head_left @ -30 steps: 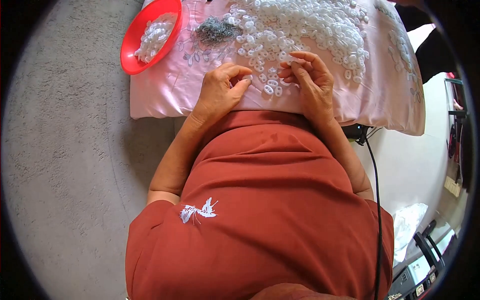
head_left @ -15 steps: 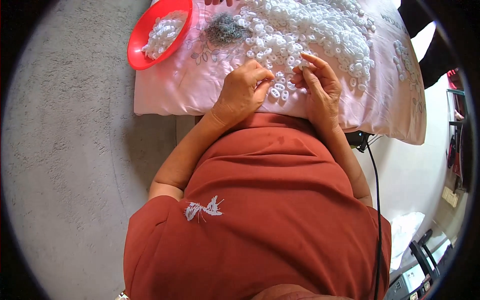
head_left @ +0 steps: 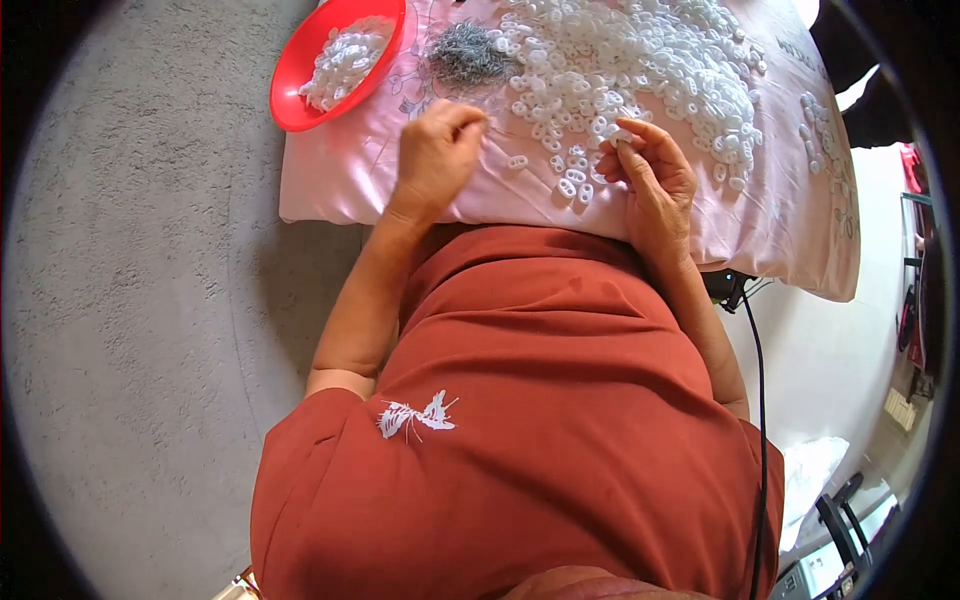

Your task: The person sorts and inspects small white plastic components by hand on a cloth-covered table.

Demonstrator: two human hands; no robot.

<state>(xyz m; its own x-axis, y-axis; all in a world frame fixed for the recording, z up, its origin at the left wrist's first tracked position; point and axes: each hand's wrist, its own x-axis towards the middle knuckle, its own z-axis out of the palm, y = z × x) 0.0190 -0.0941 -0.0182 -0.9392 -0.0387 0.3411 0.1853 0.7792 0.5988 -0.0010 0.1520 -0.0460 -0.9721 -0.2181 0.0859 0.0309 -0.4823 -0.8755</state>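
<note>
— Pink satin cloth (head_left: 400, 180) covers the surface: where do your hands sit?

— Your left hand (head_left: 437, 150) rests curled beside the grey wire pile (head_left: 470, 55). Your right hand (head_left: 652, 172) pinches one white ring (head_left: 618, 140) beside the white heap (head_left: 640, 60). Red bowl (head_left: 300, 95) holds more.

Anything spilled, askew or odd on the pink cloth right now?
Nothing looks wrong. The white plastic rings lie heaped on the pink cloth, a few loose ones between the left hand and right hand. The red bowl sits upright at the cloth's corner.
</note>
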